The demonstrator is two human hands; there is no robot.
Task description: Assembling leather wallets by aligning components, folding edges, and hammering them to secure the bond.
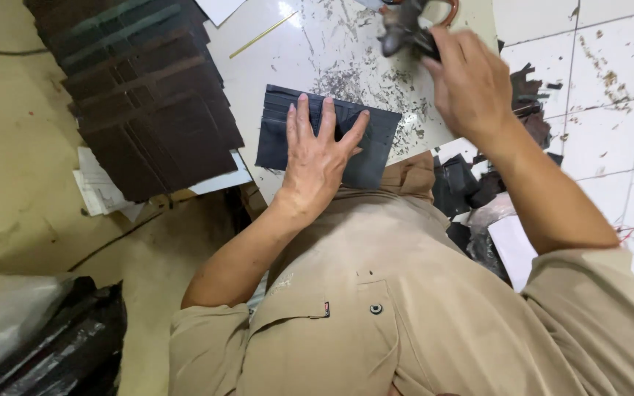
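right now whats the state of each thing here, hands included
left hand: flat, fingers spread, pressing on the wallet piece
dark wallet piece: lying open and flat at the white board's edge
right hand: raised, closed around a dark tool
dark tool: held above the board, blurred
stack of dark pieces: fanned out, untouched
white board: flat, smeared with dark marks

Leather workshop: stacked cut pieces (148, 95), offcuts (471, 183)

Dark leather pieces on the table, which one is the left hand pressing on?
The single dark blue slotted piece lying alone under the left hand, not the fanned brown stack farther left.
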